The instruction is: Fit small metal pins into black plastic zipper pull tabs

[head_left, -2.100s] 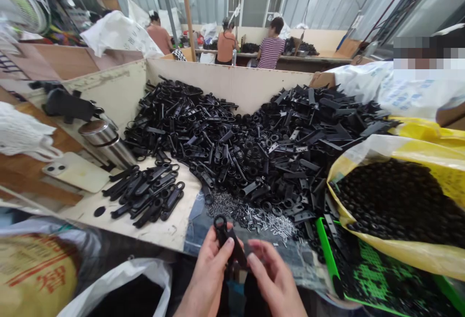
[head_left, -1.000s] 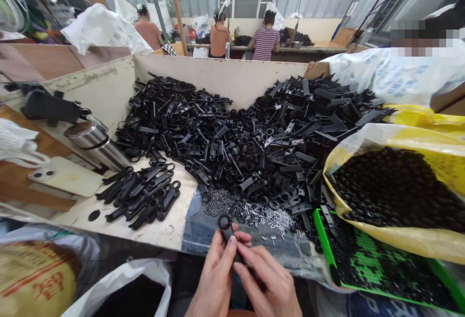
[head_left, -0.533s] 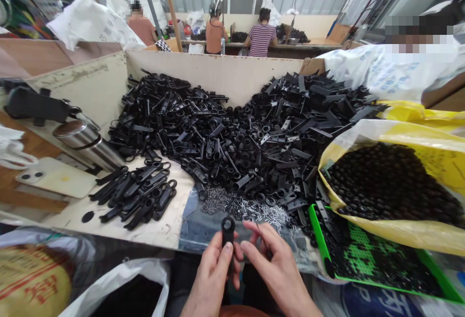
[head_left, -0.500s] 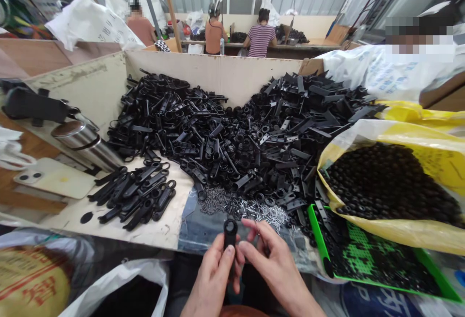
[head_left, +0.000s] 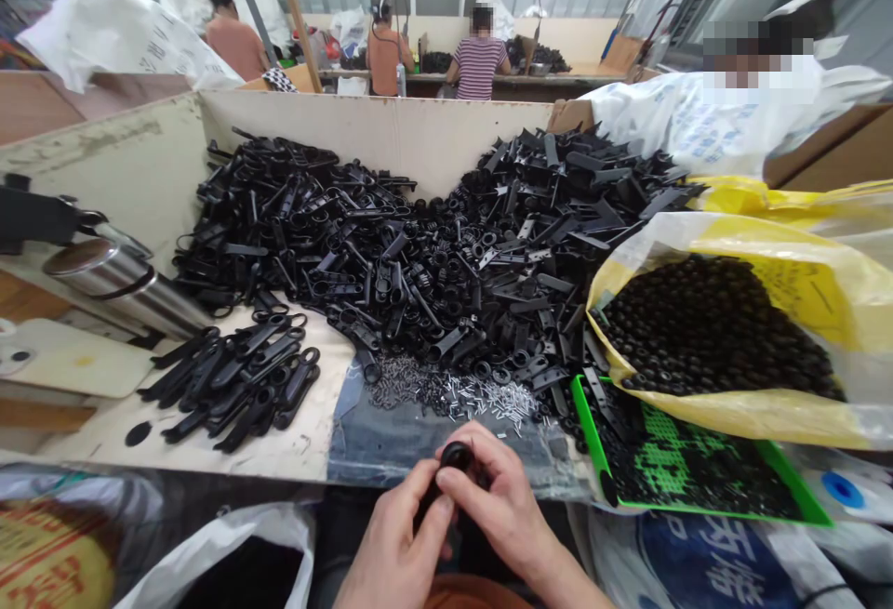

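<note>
Both hands meet at the near edge of the bench around one black plastic part [head_left: 457, 456] with a round ring end. My left hand [head_left: 403, 535] is closed on its lower body, which the fingers mostly hide. The thumb and fingers of my right hand [head_left: 499, 497] press on the ring end. Just beyond them lie small silver pins [head_left: 499, 402] and dark little screw-like pieces [head_left: 401, 384] on a dark cloth mat [head_left: 377, 437]. To the left, several similar long black parts with ring ends [head_left: 241, 372] are laid together.
A large heap of black plastic parts [head_left: 391, 246] fills the bench's middle. At right are a yellow-white sack [head_left: 726, 414] of round black pieces and a green tray [head_left: 593, 456]. A steel flask [head_left: 132, 284] and a phone [head_left: 76, 358] are at left. Other people sit beyond the partition.
My right hand has moved in from beside the part and now grips its ring end. The ring end has tipped, and the view has shifted slightly to the right.
</note>
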Demonstrator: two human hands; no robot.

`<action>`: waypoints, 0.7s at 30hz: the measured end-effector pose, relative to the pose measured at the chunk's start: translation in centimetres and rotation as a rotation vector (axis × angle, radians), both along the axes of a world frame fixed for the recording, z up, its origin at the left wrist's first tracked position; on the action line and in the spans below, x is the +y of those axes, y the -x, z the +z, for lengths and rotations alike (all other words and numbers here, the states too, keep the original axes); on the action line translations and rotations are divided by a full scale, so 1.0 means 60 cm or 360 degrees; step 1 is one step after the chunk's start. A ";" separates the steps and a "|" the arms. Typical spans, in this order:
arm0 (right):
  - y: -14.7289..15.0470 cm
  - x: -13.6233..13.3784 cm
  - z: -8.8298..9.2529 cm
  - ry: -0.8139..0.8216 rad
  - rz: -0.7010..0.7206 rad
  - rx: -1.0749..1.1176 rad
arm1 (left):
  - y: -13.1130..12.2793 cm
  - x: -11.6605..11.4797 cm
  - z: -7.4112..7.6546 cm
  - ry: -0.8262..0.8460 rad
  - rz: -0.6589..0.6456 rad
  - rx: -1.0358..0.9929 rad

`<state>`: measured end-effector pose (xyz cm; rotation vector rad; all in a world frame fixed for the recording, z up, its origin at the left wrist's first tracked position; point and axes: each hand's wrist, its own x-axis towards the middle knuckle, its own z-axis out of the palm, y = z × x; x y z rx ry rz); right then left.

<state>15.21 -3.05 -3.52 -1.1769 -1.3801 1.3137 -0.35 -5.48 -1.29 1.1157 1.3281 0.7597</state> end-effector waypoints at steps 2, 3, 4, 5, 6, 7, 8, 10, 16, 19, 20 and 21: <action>-0.007 0.000 0.004 -0.0137 -0.0063 -0.0096 | -0.001 0.011 0.011 -0.0204 0.0024 0.0012; -0.010 0.000 0.006 -0.0155 -0.0069 -0.0122 | -0.001 0.012 0.014 -0.0273 0.0043 0.0003; -0.013 0.000 0.007 -0.0147 -0.0066 -0.0130 | -0.003 0.012 0.015 -0.0293 0.0056 -0.0016; -0.014 0.000 0.007 -0.0122 -0.0061 -0.0126 | -0.005 0.009 0.014 -0.0278 0.0074 -0.0041; -0.015 0.000 0.007 -0.0092 -0.0056 -0.0109 | -0.008 0.005 0.012 -0.0247 0.0108 -0.0073; -0.014 -0.001 0.006 -0.0056 -0.0053 -0.0081 | -0.012 0.000 0.008 -0.0229 0.0178 -0.0102; -0.012 -0.002 0.004 -0.0020 -0.0050 -0.0050 | -0.017 -0.005 0.003 -0.0238 0.0270 -0.0121; -0.005 -0.004 -0.002 0.0045 -0.0060 0.0018 | -0.026 -0.013 -0.007 -0.0306 0.0391 -0.0121; 0.009 0.000 -0.013 0.0199 -0.0154 0.0148 | -0.024 -0.015 -0.023 -0.0227 0.0461 0.0030; 0.002 0.003 -0.012 0.0318 -0.0176 0.0271 | -0.011 -0.013 -0.016 -0.0188 0.0279 0.0004; -0.001 0.002 -0.011 0.0339 -0.0194 0.0313 | -0.008 -0.014 -0.013 -0.0205 0.0269 -0.0003; -0.002 0.002 -0.010 0.0347 -0.0207 0.0343 | -0.007 -0.017 -0.013 -0.0230 0.0309 -0.0002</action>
